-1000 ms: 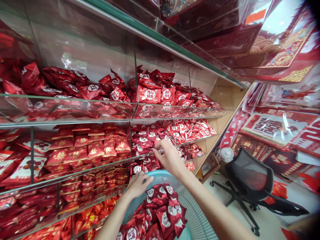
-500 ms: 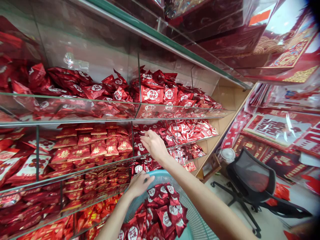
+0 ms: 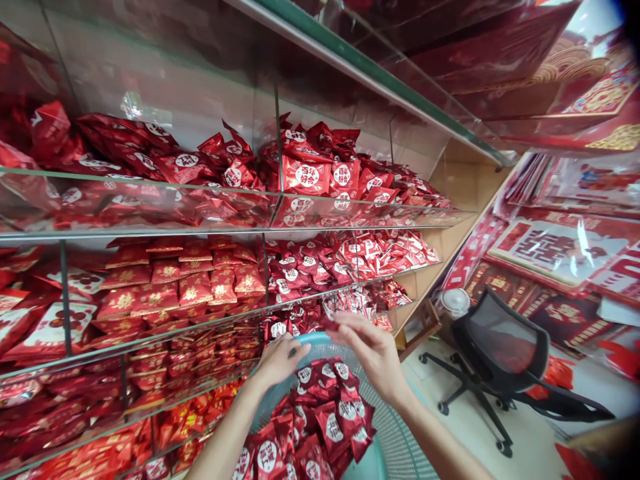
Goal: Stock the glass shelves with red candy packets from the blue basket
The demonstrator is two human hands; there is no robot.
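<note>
My left hand [image 3: 279, 360] grips the far rim of a teal mesh basket [image 3: 395, 443] that holds a heap of dark red foil packets [image 3: 325, 420] with round white labels. My right hand [image 3: 374, 352] hovers over the basket's far edge, its fingers pinched on a small red packet [image 3: 330, 324]. Just beyond both hands stand glass shelves; the compartment [image 3: 320, 267] at hand height holds the same red packets.
Glass shelves [image 3: 150, 220] with dividers fill the left and centre, packed with red packets and gold-patterned sachets [image 3: 195, 287]. A black office chair [image 3: 500, 347] stands on the floor at right, by a small wooden stool [image 3: 420, 327]. Red paper decorations cover the right wall.
My right hand has drawn back from the middle shelf compartment and come down over the basket's rim. My left hand has stayed on the rim.
</note>
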